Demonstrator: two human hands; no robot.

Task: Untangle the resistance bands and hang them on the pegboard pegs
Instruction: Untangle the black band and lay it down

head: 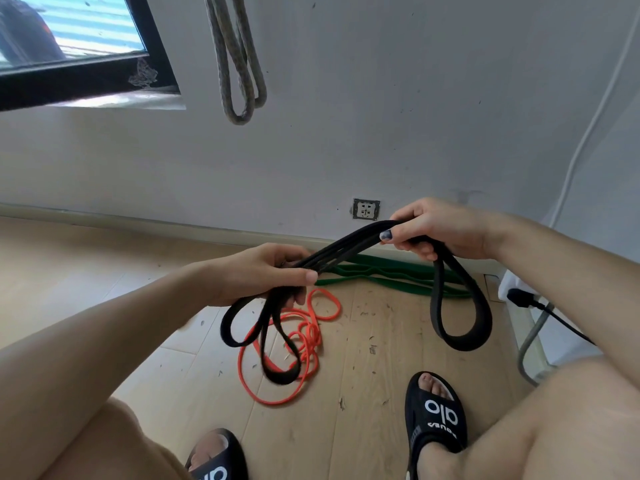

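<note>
A black resistance band is stretched in several folded strands between both hands above the floor. My left hand grips one end, with two loops drooping below it. My right hand pinches the other end, and a single loop hangs down from it. An orange band lies in a tangled coil on the wooden floor under my left hand. A green band lies folded along the base of the wall. A grey band hangs in loops on the wall above; its peg is out of frame.
A wall socket sits low on the wall behind the hands. A black plug and cable run at the right beside a white object. My feet in black slides stand on the debris-specked floor. A window is at upper left.
</note>
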